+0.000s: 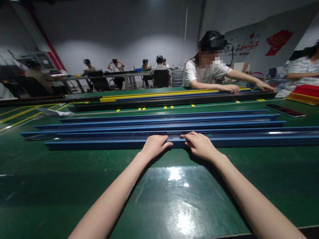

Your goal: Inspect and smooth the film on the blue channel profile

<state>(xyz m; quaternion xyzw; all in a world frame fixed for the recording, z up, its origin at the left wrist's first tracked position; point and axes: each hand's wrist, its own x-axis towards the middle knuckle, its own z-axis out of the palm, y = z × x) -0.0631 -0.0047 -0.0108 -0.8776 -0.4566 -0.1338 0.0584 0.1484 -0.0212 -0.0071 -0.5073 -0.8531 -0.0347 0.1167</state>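
Note:
A long blue channel profile [94, 143] lies lengthwise from left to right across the green table [71, 201]. My left hand [155, 145] grips its near wall around the middle, fingers over the edge and thumb on the side facing me. A short way to the right, my right hand [199, 144] holds the same wall, with fingertips reaching into the channel. Between the two hands a short stretch of the channel shows. Several more blue profiles [149, 127] lie side by side just behind it.
Farther back lie a black profile [160, 102] and yellow profiles [151, 95], where a co-worker [207, 70] leans over with both arms out. At right are a dark phone-like slab [285, 110] and red and yellow trays [313, 93]. White paper [55, 112] lies at left.

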